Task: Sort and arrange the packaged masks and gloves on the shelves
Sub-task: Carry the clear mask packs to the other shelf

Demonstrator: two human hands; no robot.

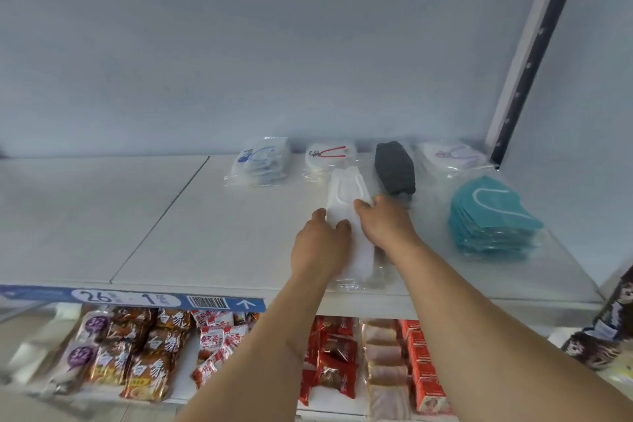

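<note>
A clear-wrapped pack of white masks (347, 212) lies flat on the white upper shelf (212, 216), a little right of its middle. Its long axis runs from the shelf's front edge toward the back wall, the far end tipped slightly left, and its loose plastic reaches almost to the front lip. The left hand (320, 241) rests on the pack's left edge, thumb and fingers bent down onto it; whether they pinch it cannot be told. The right hand (385, 221) lies along the right edge with its fingers curled over the wrap, thumb pressing on the white top.

Just beyond the pack's far end sits a pack with red print (330, 156). To the right, close beside the right hand, a black mask pack (394, 166) lies on a similar front-to-back line. Farther left along the back is a pack with blue print (258, 161); in the right back corner, a pack with purple print (455, 156). A stack of teal masks (493, 216) stands near the right end. Snack packets (137, 353) fill the lower shelf.
</note>
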